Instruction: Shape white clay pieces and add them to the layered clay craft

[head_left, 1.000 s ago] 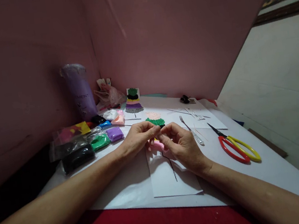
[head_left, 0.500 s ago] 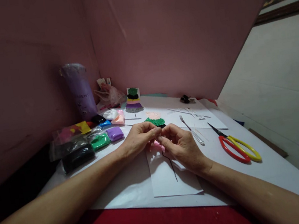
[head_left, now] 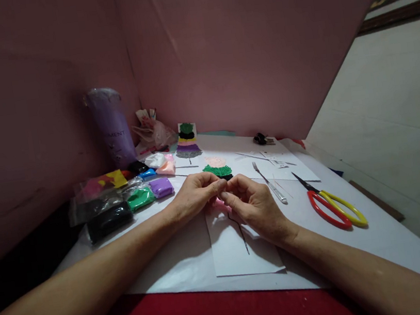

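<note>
Over a white sheet point(head_left: 248, 261) my left hand point(head_left: 201, 192) and my right hand point(head_left: 254, 206) meet with pinched fingertips. What they pinch is too small or hidden to make out. The sheet bears a drawn dark line and bands of clay: pale peach point(head_left: 215, 162) at the top, green point(head_left: 217, 171) below it, then black point(head_left: 227, 177), partly covered by my fingers. Pink clay point(head_left: 220, 206) shows beneath my hands. Farther back lies a card point(head_left: 187, 142) with a layered clay tree in green, black, yellow, pink, purple and grey.
Bags of coloured clay point(head_left: 141, 198) and a purple tumbler point(head_left: 111, 127) are on the left. A small fork point(head_left: 270, 183) and red-and-yellow-handled scissors point(head_left: 334, 205) lie on the right. Keys point(head_left: 262, 139) and paper scraps point(head_left: 279, 161) are at the back.
My right hand's fingers have shifted very slightly beside my left fingertips. Everything else looks the same.
</note>
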{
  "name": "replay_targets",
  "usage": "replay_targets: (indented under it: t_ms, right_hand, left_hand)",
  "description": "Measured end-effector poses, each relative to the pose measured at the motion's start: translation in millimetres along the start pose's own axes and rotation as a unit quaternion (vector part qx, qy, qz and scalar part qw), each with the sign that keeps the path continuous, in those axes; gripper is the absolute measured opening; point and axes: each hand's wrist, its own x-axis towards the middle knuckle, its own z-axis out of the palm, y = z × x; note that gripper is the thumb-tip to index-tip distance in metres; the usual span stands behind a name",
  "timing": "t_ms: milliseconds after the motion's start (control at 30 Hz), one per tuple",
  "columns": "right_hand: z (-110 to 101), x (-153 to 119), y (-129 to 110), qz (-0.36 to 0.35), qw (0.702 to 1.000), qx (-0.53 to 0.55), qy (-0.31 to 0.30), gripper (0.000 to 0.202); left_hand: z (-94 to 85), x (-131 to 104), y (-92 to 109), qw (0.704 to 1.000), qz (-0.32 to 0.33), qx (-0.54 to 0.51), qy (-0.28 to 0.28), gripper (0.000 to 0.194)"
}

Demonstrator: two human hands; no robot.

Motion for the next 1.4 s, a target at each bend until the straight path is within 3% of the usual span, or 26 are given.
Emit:
replay_targets:
  t_ms: [1400]
  right_hand:
    - [-0.4,1.5,4.4,0.003,0.999,-0.031,-0.032,0.017]
  left_hand:
    - [-1.3,2.9,-9.1,1.000,0.011,-0.001,-0.008,0.035]
